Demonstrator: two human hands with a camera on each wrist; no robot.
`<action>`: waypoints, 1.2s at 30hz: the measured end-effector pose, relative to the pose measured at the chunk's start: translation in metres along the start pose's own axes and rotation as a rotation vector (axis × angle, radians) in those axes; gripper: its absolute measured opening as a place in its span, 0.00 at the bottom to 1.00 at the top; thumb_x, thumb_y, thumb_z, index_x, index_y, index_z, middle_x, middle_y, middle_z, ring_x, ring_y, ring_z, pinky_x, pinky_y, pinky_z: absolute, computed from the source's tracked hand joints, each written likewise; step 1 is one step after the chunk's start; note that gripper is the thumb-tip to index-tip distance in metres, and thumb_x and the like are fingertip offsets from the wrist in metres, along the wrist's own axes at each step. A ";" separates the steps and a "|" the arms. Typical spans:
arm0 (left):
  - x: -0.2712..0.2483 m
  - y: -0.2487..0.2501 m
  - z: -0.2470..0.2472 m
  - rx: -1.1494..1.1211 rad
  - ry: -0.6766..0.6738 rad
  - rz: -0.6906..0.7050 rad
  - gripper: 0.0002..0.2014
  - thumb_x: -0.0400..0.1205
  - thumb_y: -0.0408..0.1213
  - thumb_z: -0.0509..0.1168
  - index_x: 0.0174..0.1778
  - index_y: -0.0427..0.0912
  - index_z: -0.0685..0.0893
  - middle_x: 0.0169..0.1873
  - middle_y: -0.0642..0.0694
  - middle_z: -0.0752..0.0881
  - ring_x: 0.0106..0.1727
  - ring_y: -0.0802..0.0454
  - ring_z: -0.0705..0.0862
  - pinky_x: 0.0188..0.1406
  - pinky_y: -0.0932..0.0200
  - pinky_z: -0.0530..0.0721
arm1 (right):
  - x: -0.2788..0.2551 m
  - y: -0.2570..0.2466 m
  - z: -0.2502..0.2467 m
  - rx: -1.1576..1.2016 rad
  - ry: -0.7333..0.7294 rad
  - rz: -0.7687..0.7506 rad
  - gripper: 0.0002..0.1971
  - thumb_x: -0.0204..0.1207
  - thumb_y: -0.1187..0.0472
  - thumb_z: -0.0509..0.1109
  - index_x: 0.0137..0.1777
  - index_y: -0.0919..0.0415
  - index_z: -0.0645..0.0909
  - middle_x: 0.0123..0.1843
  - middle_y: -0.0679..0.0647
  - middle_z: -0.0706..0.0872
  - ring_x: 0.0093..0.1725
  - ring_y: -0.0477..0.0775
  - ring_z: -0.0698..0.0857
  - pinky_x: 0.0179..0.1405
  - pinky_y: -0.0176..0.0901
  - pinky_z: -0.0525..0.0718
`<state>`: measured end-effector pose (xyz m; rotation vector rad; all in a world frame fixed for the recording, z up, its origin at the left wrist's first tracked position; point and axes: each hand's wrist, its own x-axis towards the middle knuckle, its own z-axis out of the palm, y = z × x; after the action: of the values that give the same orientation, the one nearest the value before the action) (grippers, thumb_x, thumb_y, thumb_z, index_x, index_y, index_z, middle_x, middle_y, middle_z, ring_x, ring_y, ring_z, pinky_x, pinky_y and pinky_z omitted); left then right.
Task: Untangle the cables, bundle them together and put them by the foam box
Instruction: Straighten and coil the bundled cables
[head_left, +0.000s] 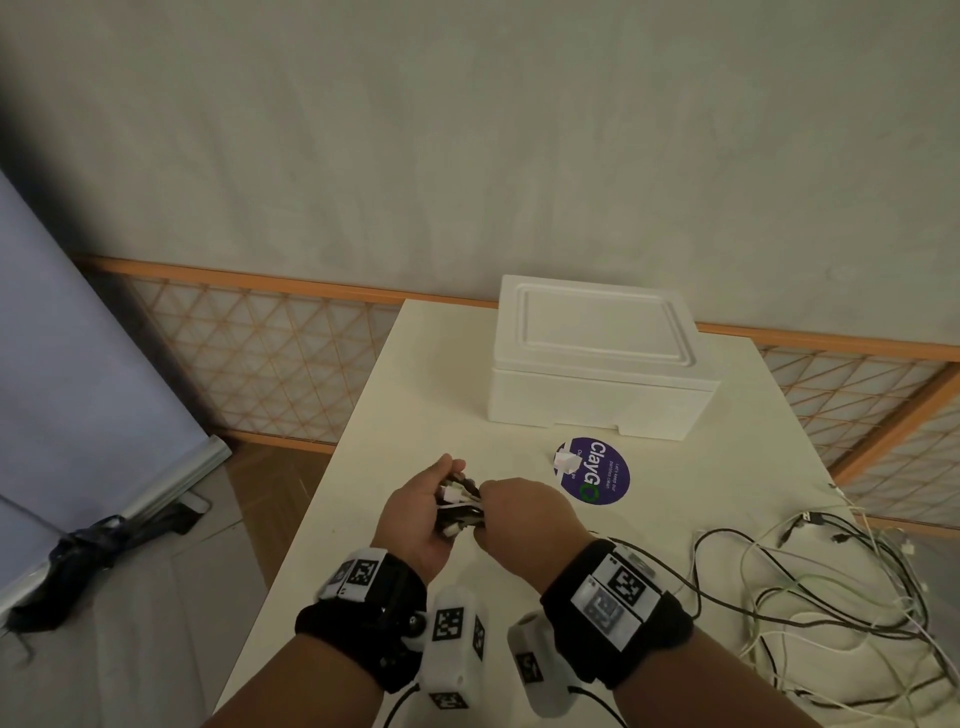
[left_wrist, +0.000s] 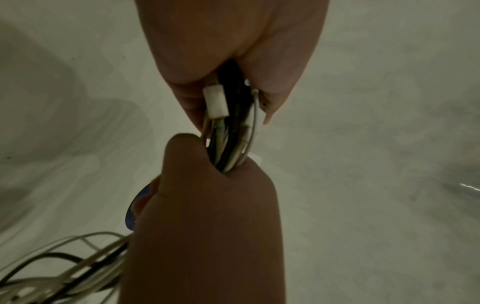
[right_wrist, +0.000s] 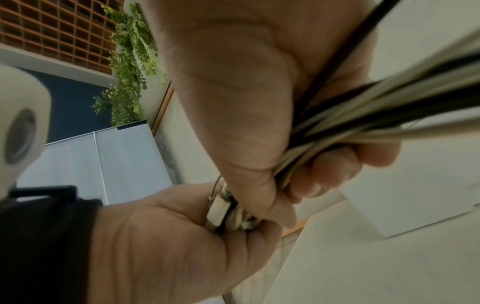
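Note:
Above the middle of the white table (head_left: 415, 395), both hands meet over a bunch of black and white cable ends (head_left: 460, 501). My left hand (head_left: 436, 483) grips the connector ends, including a white plug (left_wrist: 215, 102). My right hand (head_left: 498, 499) is closed round the same cables (right_wrist: 363, 115) just beside it. From the right hand the cables trail to a loose tangle (head_left: 841, 587) at the table's right edge. The white foam box (head_left: 597, 358), lid on, stands at the back of the table, well beyond the hands.
A round purple sticker (head_left: 592, 470) lies in front of the foam box, with a small white piece (head_left: 566, 460) on it. The table's left edge drops to the floor. An orange lattice fence (head_left: 270, 358) runs behind the table.

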<state>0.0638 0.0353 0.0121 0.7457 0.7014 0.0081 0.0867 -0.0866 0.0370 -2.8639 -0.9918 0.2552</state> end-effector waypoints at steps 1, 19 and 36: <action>0.002 -0.001 0.000 0.028 0.013 0.013 0.11 0.82 0.40 0.66 0.39 0.36 0.84 0.29 0.43 0.85 0.32 0.48 0.85 0.40 0.52 0.82 | 0.000 0.000 0.000 -0.005 0.000 -0.005 0.11 0.80 0.58 0.58 0.56 0.63 0.77 0.53 0.58 0.85 0.51 0.60 0.83 0.41 0.45 0.72; -0.005 0.029 -0.026 0.158 -0.389 0.109 0.20 0.85 0.52 0.57 0.67 0.45 0.81 0.61 0.42 0.84 0.63 0.39 0.81 0.62 0.42 0.80 | -0.008 0.012 -0.016 0.049 0.186 -0.007 0.08 0.82 0.59 0.56 0.57 0.59 0.70 0.46 0.56 0.83 0.41 0.60 0.82 0.30 0.47 0.69; -0.022 -0.016 0.026 0.215 -0.413 0.090 0.31 0.64 0.59 0.76 0.61 0.49 0.85 0.60 0.44 0.87 0.62 0.49 0.85 0.60 0.51 0.82 | 0.002 -0.003 -0.007 0.017 0.244 0.005 0.12 0.70 0.64 0.71 0.53 0.63 0.80 0.37 0.55 0.87 0.30 0.54 0.85 0.23 0.42 0.76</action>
<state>0.0587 0.0022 0.0282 0.9493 0.2758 -0.1379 0.0873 -0.0833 0.0439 -2.7951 -0.9298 -0.0840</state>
